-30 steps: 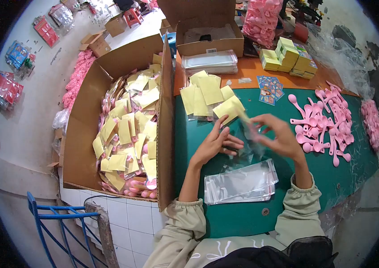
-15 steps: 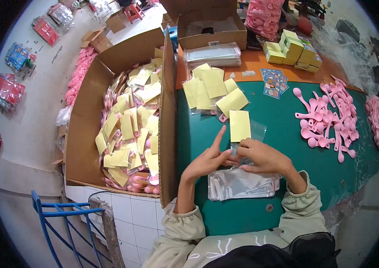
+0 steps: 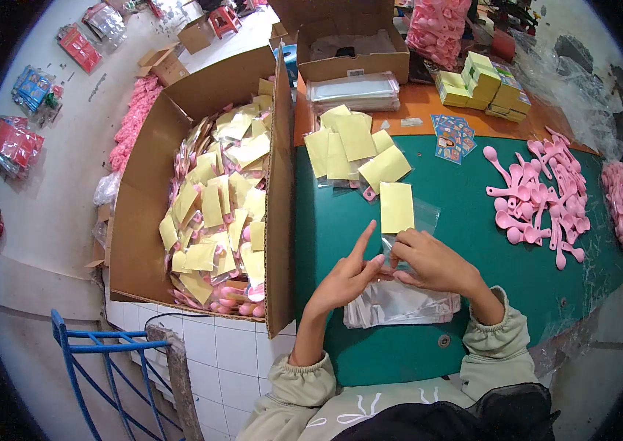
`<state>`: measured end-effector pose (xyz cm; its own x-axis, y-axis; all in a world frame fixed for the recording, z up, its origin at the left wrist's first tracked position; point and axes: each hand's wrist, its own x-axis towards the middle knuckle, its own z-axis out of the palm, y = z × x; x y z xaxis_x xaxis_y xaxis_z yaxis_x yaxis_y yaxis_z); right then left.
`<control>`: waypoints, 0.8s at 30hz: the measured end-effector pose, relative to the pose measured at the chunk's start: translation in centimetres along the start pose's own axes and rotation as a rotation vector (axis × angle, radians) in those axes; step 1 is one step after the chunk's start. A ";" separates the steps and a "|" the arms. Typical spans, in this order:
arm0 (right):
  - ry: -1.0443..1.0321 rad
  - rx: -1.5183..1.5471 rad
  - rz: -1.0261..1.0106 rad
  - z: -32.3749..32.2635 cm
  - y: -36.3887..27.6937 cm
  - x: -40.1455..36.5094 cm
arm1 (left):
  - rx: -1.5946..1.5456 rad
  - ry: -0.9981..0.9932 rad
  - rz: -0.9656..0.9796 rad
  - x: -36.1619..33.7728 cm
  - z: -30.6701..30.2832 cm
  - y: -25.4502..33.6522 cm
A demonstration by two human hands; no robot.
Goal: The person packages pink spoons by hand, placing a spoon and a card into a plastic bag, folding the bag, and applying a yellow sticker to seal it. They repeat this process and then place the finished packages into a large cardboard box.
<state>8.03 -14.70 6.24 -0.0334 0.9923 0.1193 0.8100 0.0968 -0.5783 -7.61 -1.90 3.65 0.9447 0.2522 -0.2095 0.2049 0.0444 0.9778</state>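
Clear bag (image 3: 427, 216) partly behind right hand (image 3: 435, 262), box flap (image 3: 330, 13) cropped

The left hand (image 3: 345, 280) and right hand (image 3: 432, 262) have come together at the far edge of the clear bags (image 3: 403, 309).

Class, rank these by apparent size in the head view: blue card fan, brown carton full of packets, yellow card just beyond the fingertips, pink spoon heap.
1. Brown carton
2. Pink spoon heap
3. Yellow card and blue card fan: too alike to rank
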 end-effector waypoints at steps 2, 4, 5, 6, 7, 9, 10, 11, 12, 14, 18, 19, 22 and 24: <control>-0.029 0.081 0.005 -0.1 0.3 -0.1 | 0.139 0.010 0.005 -0.2 0.0 0.5; -0.055 0.165 -0.021 -0.1 0.7 -0.1 | 0.223 0.011 0.014 -0.2 -0.1 0.6; -0.056 0.146 -0.024 -0.2 0.6 -0.1 | 0.181 0.015 0.024 -0.2 -0.1 0.6; -0.057 0.127 -0.026 -0.2 0.3 -0.1 | 0.138 0.018 0.035 0.0 0.0 0.6; -0.059 0.108 -0.027 -0.3 0.2 -0.1 | 0.094 0.020 0.046 0.2 0.1 0.6; -0.016 0.066 -0.048 0.0 -0.1 -0.2 | 0.033 0.070 -0.029 0.9 0.6 1.2; 0.006 0.044 -0.058 0.1 -0.3 -0.2 | 0.002 0.094 -0.065 1.2 0.9 1.3; 0.014 0.028 -0.064 0.1 -0.5 -0.3 | 0.006 0.106 -0.024 1.4 1.1 1.0; 0.024 0.013 -0.068 0.0 -0.8 -0.4 | 0.011 0.115 0.017 1.6 1.3 0.6; 0.027 0.010 -0.080 -0.4 -0.9 -0.8 | -0.001 0.141 0.053 1.9 1.8 0.3; -0.092 0.206 -0.069 -2.5 -0.8 -2.7 | -0.075 0.198 0.015 2.1 2.5 0.5; -0.144 0.288 -0.059 -3.8 -0.8 -3.3 | -0.097 0.211 0.007 2.3 2.5 0.4; -0.091 0.519 -0.017 -9.1 0.2 -7.5 | -0.200 0.109 -0.040 2.1 1.8 0.6; 0.109 0.648 0.032 -13.2 4.0 -13.4 | -0.242 0.036 -0.063 1.8 1.5 0.5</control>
<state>19.43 -28.62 13.04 0.0721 0.9853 0.1549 0.2916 0.1276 -0.9480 -5.46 -2.92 3.78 0.9214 0.2758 -0.2736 0.1914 0.2904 0.9376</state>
